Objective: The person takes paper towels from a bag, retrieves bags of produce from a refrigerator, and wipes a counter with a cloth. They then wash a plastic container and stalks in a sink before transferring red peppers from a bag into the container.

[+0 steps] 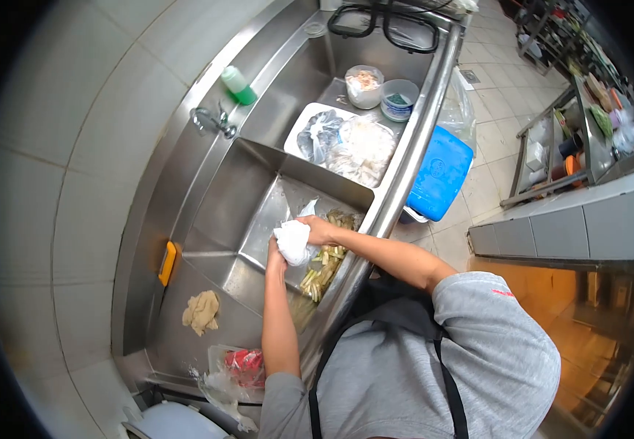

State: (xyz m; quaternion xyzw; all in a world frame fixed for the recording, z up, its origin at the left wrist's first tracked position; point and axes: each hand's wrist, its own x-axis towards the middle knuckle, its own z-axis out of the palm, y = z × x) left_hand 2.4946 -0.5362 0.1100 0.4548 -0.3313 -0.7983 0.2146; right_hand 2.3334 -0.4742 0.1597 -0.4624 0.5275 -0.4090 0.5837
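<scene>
A crumpled white bundle (293, 242), looking like thin cloth or plastic, is held between my two hands over the near sink basin (218, 192). My left hand (276, 255) grips its lower left side with the fingers partly hidden behind it. From the right, my right hand (320, 230) closes on its upper right edge. A loose translucent tip sticks up above the bundle. Just beneath and beside my right hand, pale green cut stalks (321, 274) lie along the right side of the basin.
The far basin holds a white tray (294, 139) of bagged food and two tubs (397, 102). A faucet (214, 123) and green bottle (239, 86) line the wall side. A beige cloth (201, 313) and yellow tool (168, 263) lie left. A blue lid (441, 174) stands outside, right.
</scene>
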